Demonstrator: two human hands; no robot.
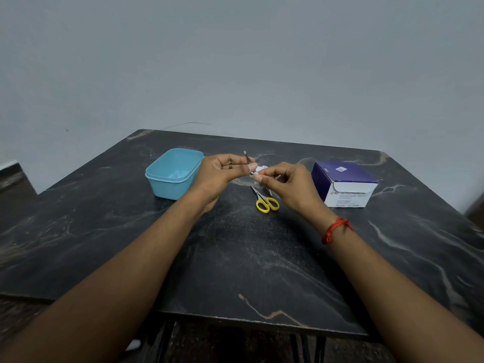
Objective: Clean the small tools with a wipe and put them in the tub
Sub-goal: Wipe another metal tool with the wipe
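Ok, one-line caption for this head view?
Left hand holds a small metal tool, right hand pinches a wipe; blue tub, yellow scissors nearby.

Two forearms, bare from elbow to hand, fill the lower view. The left hand (220, 174) and its wrist wear nothing. Behind the right hand (290, 187), a red thread (336, 229) circles the wrist in several strands, one loose end hanging.

White wipe (262, 170) touches metal tool (247, 157) (raised); yellow scissors (266, 203) lie near blue tub (167, 187).
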